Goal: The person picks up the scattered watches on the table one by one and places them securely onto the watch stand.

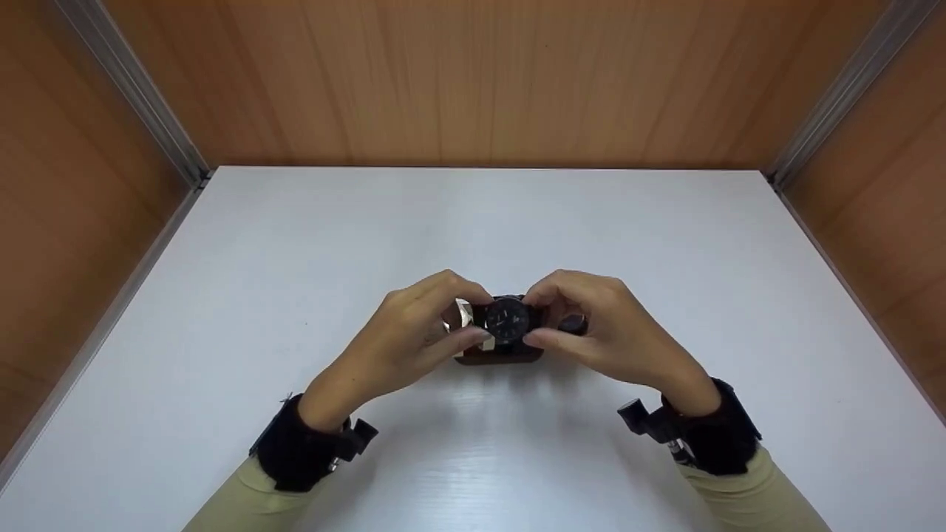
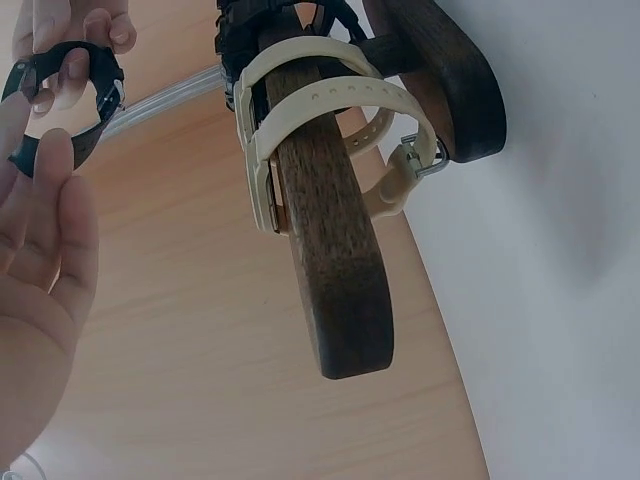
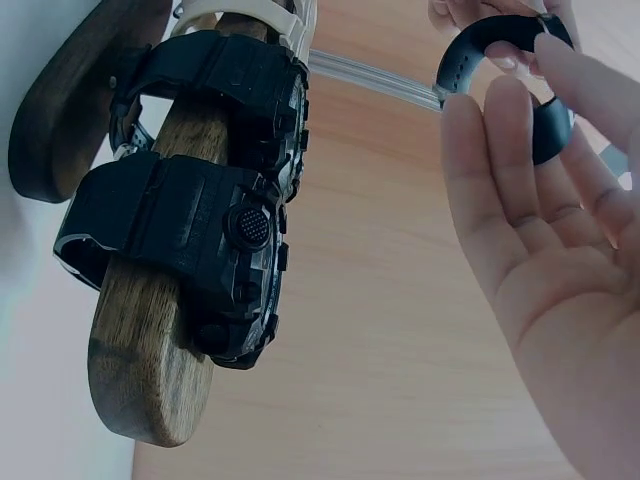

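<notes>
Seen from above on a white bench: two hands meeting at the centre, just above a dark wooden watch stand. Left hand and right hand both pinching a black watch, thumbs below and fingertips above, dial facing up towards the camera. Held from both sides, probably to keep the strap's loop open and steady right over the stand. Wrists low near the bench, forearms angled inward in pale sleeves, black wrist bands with small cameras.

From the left wrist view: the stand's wooden bar carrying a cream watch buckled around it, black strap gripped in fingertips at the upper left. From the right wrist view: two chunky black watches wrapped around the same bar, side by side, strap pinched at the upper right, palm open towards the lens. Wood-panelled walls enclosing the bench on three sides.
</notes>
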